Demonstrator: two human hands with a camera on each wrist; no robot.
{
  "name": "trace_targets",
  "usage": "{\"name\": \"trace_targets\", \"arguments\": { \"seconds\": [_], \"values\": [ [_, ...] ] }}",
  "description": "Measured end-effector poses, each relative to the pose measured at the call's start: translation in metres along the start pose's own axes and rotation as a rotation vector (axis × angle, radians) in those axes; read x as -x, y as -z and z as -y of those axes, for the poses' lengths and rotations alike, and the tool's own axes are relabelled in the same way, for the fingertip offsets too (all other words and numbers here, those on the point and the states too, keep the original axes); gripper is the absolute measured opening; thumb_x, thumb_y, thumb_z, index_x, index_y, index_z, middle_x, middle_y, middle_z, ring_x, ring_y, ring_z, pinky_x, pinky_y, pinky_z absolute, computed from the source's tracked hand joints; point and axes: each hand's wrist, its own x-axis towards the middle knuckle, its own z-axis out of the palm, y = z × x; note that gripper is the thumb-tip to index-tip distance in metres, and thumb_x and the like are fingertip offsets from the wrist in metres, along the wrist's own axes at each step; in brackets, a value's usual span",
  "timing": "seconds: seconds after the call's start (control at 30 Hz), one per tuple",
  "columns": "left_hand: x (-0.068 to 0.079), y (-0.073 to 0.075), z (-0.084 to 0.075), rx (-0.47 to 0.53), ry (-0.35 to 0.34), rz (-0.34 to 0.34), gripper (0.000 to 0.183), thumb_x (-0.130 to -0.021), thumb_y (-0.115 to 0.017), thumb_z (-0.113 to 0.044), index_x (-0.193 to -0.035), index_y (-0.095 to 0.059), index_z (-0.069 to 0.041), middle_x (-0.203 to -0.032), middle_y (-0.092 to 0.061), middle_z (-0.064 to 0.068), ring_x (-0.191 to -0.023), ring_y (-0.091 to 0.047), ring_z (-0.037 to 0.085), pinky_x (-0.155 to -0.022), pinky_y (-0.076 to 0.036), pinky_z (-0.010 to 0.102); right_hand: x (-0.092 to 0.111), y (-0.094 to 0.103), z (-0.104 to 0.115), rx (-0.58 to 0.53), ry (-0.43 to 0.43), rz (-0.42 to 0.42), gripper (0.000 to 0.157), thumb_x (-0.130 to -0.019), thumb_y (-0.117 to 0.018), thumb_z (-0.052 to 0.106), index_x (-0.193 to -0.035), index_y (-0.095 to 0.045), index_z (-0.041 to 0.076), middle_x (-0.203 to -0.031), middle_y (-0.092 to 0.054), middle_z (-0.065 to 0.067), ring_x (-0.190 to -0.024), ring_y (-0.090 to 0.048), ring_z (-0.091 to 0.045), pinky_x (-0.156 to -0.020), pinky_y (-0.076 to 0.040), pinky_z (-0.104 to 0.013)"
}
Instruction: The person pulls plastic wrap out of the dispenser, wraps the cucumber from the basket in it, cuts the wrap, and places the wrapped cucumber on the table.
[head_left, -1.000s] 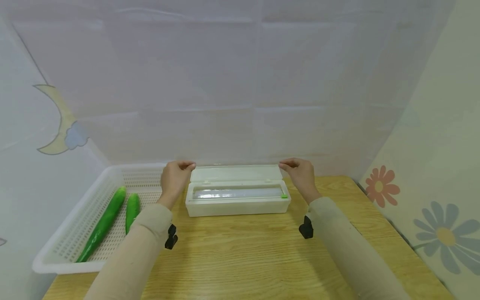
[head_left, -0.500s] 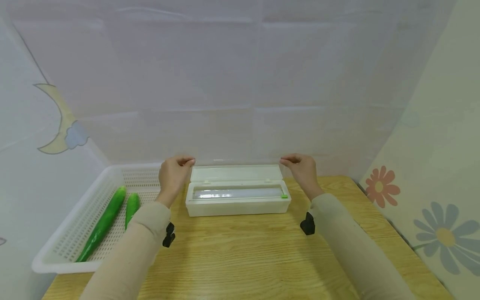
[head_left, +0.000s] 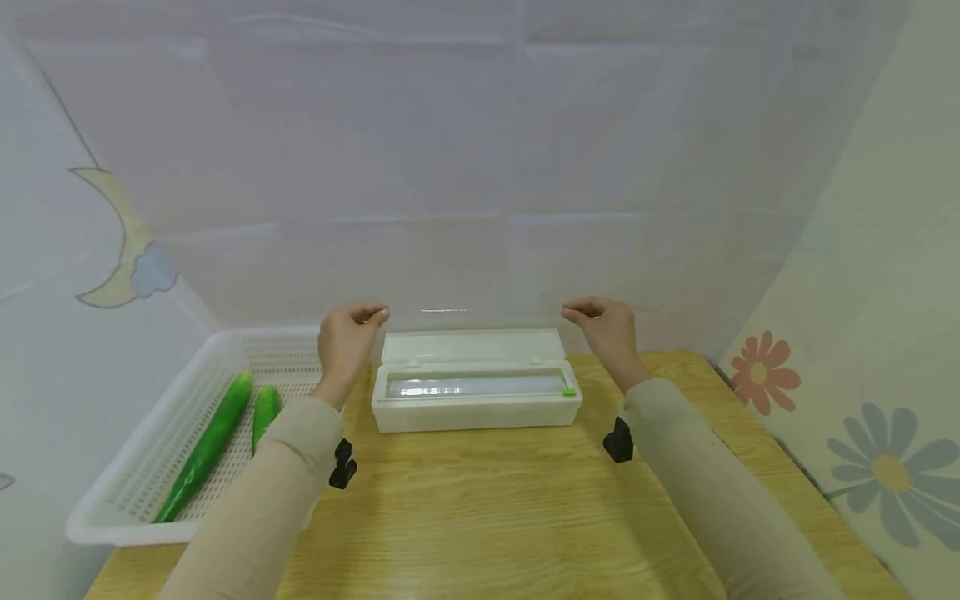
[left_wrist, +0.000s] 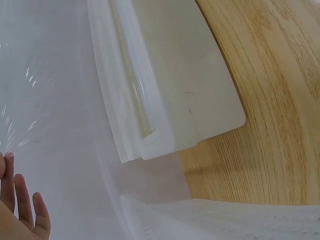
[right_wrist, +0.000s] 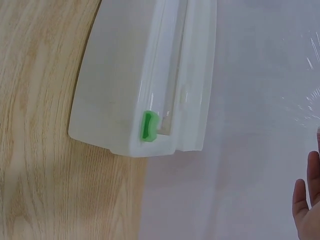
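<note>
Clear cling film (head_left: 446,310) stretches between my two hands, above and behind a white dispenser box (head_left: 476,418). Its left end is pinched by my left hand (head_left: 345,343) between thumb and index finger. On the other side, my right hand (head_left: 609,333) pinches the film's right end. Creases fan out from the grip in the left wrist view, where the film (left_wrist: 30,80) catches the light. The box's lid (head_left: 472,345) is tipped back, showing a pale film roll (head_left: 476,387) inside. A green cutter slide (right_wrist: 150,126) sits at the box's right end.
To the left stands a white perforated basket (head_left: 90,527) with two green cucumbers; my left forearm partly covers one cucumber (head_left: 266,408). Under the box is a wooden table (head_left: 480,508). A pale sheet (head_left: 480,167) hangs close behind the box.
Both hands have risen from near the lid's upper corners to above it, drawing the cling film upward. The box and basket have stayed in place.
</note>
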Motion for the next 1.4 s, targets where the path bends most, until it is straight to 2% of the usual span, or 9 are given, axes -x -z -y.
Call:
{"name": "trace_targets", "arguments": {
  "seconds": [0.13,0.3,0.5,0.67,0.9,1.13,1.4],
  "values": [
    [0.0,-0.002,-0.003,0.049,0.008,-0.027,0.027,-0.086,-0.065,-0.037,-0.102,-0.073,-0.017,-0.098,-0.07,0.003,-0.086,-0.061,0.018,-0.071,-0.047,0.033,-0.002,0.005,0.005,0.005,0.001,0.013,0.027,-0.084,-0.068,0.033,-0.098,-0.071,0.01,-0.096,-0.065,-0.007,-0.089,-0.057,-0.02,-0.079,-0.046,-0.038],
    [0.001,-0.001,-0.007,0.058,-0.009,-0.04,0.028,-0.086,-0.065,-0.039,-0.102,-0.073,-0.017,-0.097,-0.07,0.002,-0.085,-0.061,0.017,-0.069,-0.046,0.032,-0.003,0.01,0.01,0.032,-0.012,0.024,0.032,-0.082,-0.068,0.038,-0.098,-0.071,0.011,-0.096,-0.065,-0.007,-0.092,-0.056,-0.022,-0.081,-0.046,-0.041],
    [0.001,0.003,-0.012,0.073,-0.02,-0.042,0.028,-0.086,-0.065,-0.038,-0.102,-0.073,-0.016,-0.097,-0.07,0.003,-0.084,-0.059,0.017,-0.07,-0.045,0.031,-0.005,0.013,0.013,0.048,0.013,0.025,0.025,-0.085,-0.067,0.031,-0.099,-0.071,0.011,-0.094,-0.066,-0.006,-0.086,-0.056,-0.02,-0.072,-0.045,-0.035],
    [0.0,0.005,-0.015,0.095,-0.036,-0.019,0.031,-0.086,-0.065,-0.039,-0.103,-0.072,-0.015,-0.1,-0.069,0.003,-0.089,-0.057,0.018,-0.075,-0.045,0.033,-0.007,0.018,0.016,0.063,0.071,0.015,0.022,-0.087,-0.066,0.029,-0.098,-0.071,0.011,-0.093,-0.066,-0.007,-0.083,-0.054,-0.02,-0.065,-0.042,-0.034],
    [-0.006,0.012,-0.018,0.165,-0.098,0.024,0.029,-0.087,-0.065,-0.033,-0.104,-0.07,-0.01,-0.099,-0.069,0.007,-0.092,-0.06,0.02,-0.087,-0.046,0.038,-0.013,0.021,0.021,0.046,0.092,0.023,0.026,-0.087,-0.065,0.033,-0.1,-0.07,0.012,-0.094,-0.063,-0.005,-0.085,-0.051,-0.018,-0.067,-0.042,-0.035],
    [-0.005,0.012,-0.019,0.276,-0.031,0.084,0.033,-0.087,-0.065,-0.032,-0.107,-0.068,-0.006,-0.106,-0.067,0.009,-0.098,-0.059,0.021,-0.093,-0.044,0.037,-0.015,0.023,0.02,0.071,0.102,0.023,0.027,-0.087,-0.064,0.034,-0.101,-0.069,0.012,-0.097,-0.063,-0.004,-0.089,-0.052,-0.019,-0.068,-0.043,-0.036],
    [-0.009,0.019,-0.026,0.285,0.052,0.128,0.035,-0.09,-0.062,-0.032,-0.113,-0.065,-0.006,-0.114,-0.063,0.009,-0.105,-0.056,0.023,-0.095,-0.042,0.039,-0.022,0.024,0.028,0.096,0.135,0.007,0.024,-0.088,-0.064,0.032,-0.099,-0.07,0.012,-0.095,-0.065,-0.003,-0.085,-0.054,-0.02,-0.065,-0.044,-0.035]
  ]
}}
